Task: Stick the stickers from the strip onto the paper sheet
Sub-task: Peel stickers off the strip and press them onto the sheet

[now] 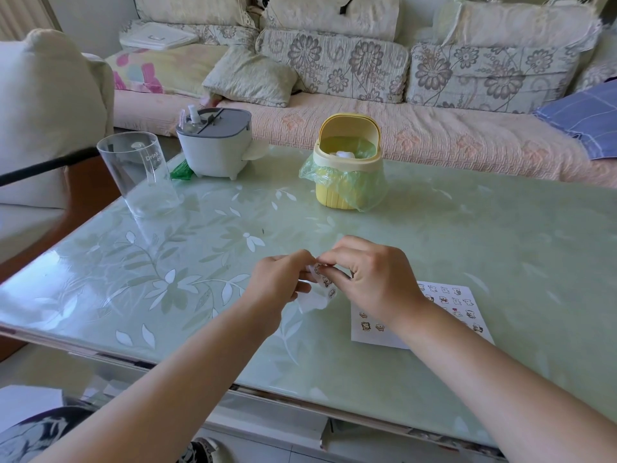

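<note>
Both hands meet above the middle of the desk (pixel 467 228), a glass-topped one with a pale green leaf pattern. The left hand (pixel 282 279) has its fingers curled, and its grip is closed on the sticker strip (pixel 325 282) from the left side. The right hand (pixel 374 279) comes in from the other side, its fingertips pinching the strip's upper end, so its grip is closed on the same strip. Whether those fingertips are on a single sticker or on the backing is too small to tell.

The strip hangs between the two hands, lifted off the desk. A few small cartoon stickers show down its length, and its white lower end curls under the left hand.

The paper sheet (pixel 377 339) lies flat on the desk just right of the hands, partly covered by the right wrist and forearm. Rows of small stickers (pixel 444 299) are already on it, most of them in its far half and a few near its left edge.

Further back on the desk stand a clear tumbler (pixel 140 172) at the left, a grey and white box (pixel 213 148) with a tissue poking out of its side, and a small yellow bin (pixel 349 165) lined with a green bag. A sofa (pixel 367 121) with flowered cushions runs behind the desk.
</note>
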`<state>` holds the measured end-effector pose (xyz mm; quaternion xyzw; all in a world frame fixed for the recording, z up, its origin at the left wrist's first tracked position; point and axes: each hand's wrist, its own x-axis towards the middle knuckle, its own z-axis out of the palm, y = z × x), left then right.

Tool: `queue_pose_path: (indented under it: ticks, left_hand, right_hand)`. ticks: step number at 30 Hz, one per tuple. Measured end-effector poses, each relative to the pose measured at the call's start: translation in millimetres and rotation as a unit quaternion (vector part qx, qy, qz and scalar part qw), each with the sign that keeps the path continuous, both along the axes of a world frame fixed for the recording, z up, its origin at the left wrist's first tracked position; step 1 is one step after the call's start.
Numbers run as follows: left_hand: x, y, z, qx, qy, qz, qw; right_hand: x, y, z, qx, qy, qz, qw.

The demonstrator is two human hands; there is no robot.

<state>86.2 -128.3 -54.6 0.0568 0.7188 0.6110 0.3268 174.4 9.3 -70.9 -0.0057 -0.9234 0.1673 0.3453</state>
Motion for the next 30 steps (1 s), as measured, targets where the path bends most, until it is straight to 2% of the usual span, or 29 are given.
queue_pose_path:
  ticks: [5,11,16,19,21,24,26,30]
  left_hand:
    - [1,0,1,-0.026,0.023,0.002,0.999]
    - [1,2,0,-0.023,0.012,0.011,1.0]
    - [0,5,-4,-0.014,0.032,0.013,0.999]
    - [-4,9,-11,-0.063,0.126,0.008,0.99]
    - [-7,11,-17,-0.148,0.263,-0.012,0.953]
    - [-6,14,-21,-0.242,0.447,-0.04,0.86]
    - [-2,16,-22,-0.246,0.51,-0.042,0.823]
    - [4,23,-19,-0.209,0.563,-0.038,0.798]
  right_hand:
    - [0,2,0,0.024,0.006,0.0,1.0]
    - [-1,2,-2,0.017,0.0,0.003,1.0]
    - [1,2,0,-0.09,-0.071,-0.001,0.993]
    - [3,3,5,-0.218,-0.115,-0.012,0.969]
    - [5,6,9,-0.305,-0.146,-0.032,0.941]
    - [11,11,12,-0.391,-0.168,-0.051,0.903]
    - [15,16,13,-0.416,-0.173,-0.062,0.891]
    - [27,25,17,-0.447,-0.203,-0.088,0.867]
